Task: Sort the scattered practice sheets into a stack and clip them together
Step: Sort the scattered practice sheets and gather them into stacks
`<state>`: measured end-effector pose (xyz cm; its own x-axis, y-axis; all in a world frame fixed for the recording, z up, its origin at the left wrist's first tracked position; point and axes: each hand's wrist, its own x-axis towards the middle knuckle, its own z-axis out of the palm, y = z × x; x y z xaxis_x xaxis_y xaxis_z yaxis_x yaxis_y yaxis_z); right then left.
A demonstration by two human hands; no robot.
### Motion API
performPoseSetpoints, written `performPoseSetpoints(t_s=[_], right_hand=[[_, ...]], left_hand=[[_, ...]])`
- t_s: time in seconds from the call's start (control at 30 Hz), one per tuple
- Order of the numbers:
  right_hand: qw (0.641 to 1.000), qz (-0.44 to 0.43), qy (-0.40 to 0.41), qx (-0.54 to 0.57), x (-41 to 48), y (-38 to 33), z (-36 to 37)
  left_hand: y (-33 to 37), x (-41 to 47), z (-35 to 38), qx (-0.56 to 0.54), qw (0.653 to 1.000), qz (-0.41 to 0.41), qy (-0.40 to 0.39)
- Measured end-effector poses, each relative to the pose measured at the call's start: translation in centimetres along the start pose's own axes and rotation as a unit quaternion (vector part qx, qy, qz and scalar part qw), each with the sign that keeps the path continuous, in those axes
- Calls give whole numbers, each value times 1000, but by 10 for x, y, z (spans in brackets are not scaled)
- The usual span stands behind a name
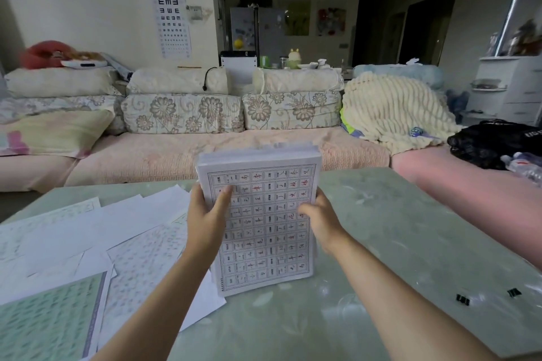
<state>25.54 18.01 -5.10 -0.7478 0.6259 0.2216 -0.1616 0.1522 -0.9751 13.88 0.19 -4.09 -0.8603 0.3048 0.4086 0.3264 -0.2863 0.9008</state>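
I hold the stack (264,223) stood on its bottom edge on the table (381,228), left hand (205,214) and right hand (319,217) each clamped round a side — to square the edges, I judge — with loose sheets (88,228) lying scattered left, clips (462,299) waiting right

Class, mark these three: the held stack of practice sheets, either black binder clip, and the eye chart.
stack of practice sheets (264,231): head view, middle of the printed front sheet.
black binder clip (462,299): head view, its body.
eye chart (168,3): head view, chart middle.
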Motion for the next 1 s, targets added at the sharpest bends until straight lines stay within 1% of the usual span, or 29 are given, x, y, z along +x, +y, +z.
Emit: performPoseSetpoints(t_s=[0.1,0.13,0.2,0.23,0.37,0.43,0.53,0.6,0.67,0.77,0.83,0.87,0.93,1.0], right_hand=[[998,29,36,52,7,0,-3],[997,37,37,51,8,2,-2],[999,43,15,16,9,5,3],[999,39,11,-4,10,6,6],[999,9,36,-1,15,-3,13],[999,9,36,-27,16,-3,12],[993,58,10,-102,12,7,10],[988,71,-10,-135,8,7,10],[990,54,6,-127,6,-1,12],[995,-17,72,-69,1,-21,15],[992,-72,91,-38,-3,-32,16],[992,-85,90,-35,-5,-34,17],[994,-69,84,-33,-9,-37,19],[997,-14,62,-32,-11,-36,17]], left_hand=[[-3,9,-6,-15,1000,-20,1],[-3,9,-7,-9,1000,-17,-11],[-3,8,-6,12,999,0,-36],[-3,8,-5,19,999,9,-36],[-1,16,-4,35,999,14,0],[-4,16,-6,43,999,0,19],[1,12,-9,16,1000,-18,15],[10,14,-10,-7,1000,-16,18],[23,18,-7,-29,999,2,34],[44,16,4,-34,997,33,57],[55,12,14,-10,995,45,92],[59,10,17,4,993,41,107],[62,9,19,12,991,23,128],[61,11,17,10,990,17,139]])
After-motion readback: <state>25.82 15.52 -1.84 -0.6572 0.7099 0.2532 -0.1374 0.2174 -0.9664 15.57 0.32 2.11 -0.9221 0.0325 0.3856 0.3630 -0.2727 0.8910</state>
